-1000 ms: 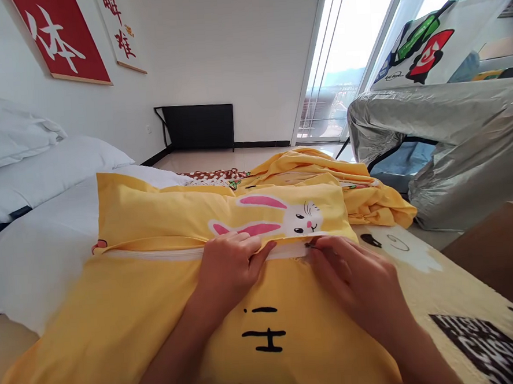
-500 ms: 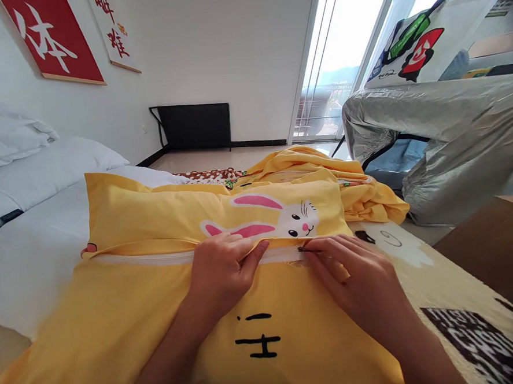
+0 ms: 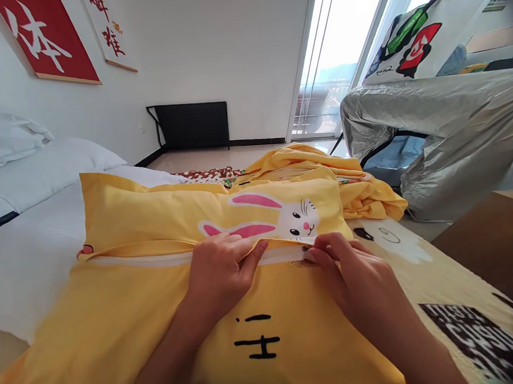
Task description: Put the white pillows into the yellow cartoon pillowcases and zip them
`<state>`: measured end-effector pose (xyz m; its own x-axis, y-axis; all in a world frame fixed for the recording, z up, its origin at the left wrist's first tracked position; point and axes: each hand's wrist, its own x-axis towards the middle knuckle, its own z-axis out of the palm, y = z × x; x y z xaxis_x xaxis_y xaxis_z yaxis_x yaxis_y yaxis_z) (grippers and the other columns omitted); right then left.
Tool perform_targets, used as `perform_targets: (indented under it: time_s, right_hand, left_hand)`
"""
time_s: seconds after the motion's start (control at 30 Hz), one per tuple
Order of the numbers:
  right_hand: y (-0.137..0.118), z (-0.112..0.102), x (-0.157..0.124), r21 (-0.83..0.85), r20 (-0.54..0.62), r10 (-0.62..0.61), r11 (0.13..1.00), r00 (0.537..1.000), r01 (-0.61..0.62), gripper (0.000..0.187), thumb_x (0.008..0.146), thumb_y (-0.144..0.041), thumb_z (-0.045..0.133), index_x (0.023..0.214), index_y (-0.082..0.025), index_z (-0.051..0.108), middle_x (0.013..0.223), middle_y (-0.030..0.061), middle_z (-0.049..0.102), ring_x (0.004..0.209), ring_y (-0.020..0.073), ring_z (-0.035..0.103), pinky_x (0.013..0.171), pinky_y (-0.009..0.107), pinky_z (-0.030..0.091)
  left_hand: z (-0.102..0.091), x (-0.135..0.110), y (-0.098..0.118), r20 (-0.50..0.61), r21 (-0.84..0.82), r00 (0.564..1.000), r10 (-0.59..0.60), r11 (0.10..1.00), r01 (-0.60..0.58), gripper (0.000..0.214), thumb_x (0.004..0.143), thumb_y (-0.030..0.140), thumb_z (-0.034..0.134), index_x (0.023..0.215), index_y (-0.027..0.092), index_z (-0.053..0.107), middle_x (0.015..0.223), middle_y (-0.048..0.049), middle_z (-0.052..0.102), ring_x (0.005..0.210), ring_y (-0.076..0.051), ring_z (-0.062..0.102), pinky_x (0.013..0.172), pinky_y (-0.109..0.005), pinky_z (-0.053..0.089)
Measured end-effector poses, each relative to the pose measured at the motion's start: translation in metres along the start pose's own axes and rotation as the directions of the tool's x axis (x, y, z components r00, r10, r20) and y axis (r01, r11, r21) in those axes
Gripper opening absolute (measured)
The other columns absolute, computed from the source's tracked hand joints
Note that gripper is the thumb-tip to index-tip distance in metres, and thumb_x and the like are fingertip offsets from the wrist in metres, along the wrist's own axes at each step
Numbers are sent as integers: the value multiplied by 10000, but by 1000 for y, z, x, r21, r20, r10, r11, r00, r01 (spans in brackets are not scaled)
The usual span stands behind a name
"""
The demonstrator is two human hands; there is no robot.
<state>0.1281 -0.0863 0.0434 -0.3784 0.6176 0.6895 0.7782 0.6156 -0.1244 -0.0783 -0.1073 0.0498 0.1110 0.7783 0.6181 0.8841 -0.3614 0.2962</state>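
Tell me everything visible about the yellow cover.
The cover is lightly creased yellow fabric, printed with a white rabbit and a sideways black "Hi". It lies beside white bedding. A white zip crosses it under a flap; whether it is fully closed is unclear. The left hand grips the flap; the right hand pinches at the dark slider.

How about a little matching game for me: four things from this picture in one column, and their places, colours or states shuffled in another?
Things:
1. Left hand
2. Right hand
3. Rabbit print
4. Box

Places and states:
A. Brown, at the picture's right side
B. Fingertips at the small dark piece on the white zipper
C. White-faced with pink ears, above the zipper
D. Thumb and fingers on the edge of the yellow flap, below those ears

Right pairs: 1-D, 2-B, 3-C, 4-A
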Motion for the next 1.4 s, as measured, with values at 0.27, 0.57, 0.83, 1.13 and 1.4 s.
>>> perform_targets:
  time_s: [0.27,0.57,0.83,1.13,1.4]
  right_hand:
    - [19,-3,1,-121,2,-48,991,999,48,237,925,-324,412,759,-208,536,792,54,610,773,201,540,711,327,416]
    - [23,3,4,-148,6,85,986,996,-83,187,781,-273,485,603,-217,464,663,17,565,660,169,518,595,291,366]
    - [33,-5,4,-162,30,185,971,982,-178,189,723,-293,500,559,-222,439,624,14,543,621,170,499,552,286,336]
    - [52,-12,0,-292,138,351,908,926,-300,223,660,-345,578,501,-236,466,538,12,522,480,157,428,475,275,262]
    - [48,-6,7,-329,361,451,881,816,-341,198,697,-321,519,525,-226,494,586,28,574,507,161,467,478,270,250]
  left_hand:
    - [1,-1,-2,16,-26,1000,-27,999,27,492,920,377,445,506,147,313,465,31,355,478,-82,309,517,-273,187]
    - [0,0,-1,33,-17,999,-42,999,42,494,917,384,442,502,149,315,464,28,357,476,-84,309,515,-276,187]
    - [0,-1,-1,10,-24,999,-31,999,31,496,912,379,460,508,147,292,462,34,333,473,-84,283,510,-269,182]
    - [2,0,-2,38,-34,999,-34,999,36,492,919,390,450,504,148,342,463,35,366,470,-78,320,519,-271,186]
    - [3,0,-4,37,-42,998,-41,998,43,486,911,381,466,514,143,319,468,39,355,480,-78,316,519,-264,183]
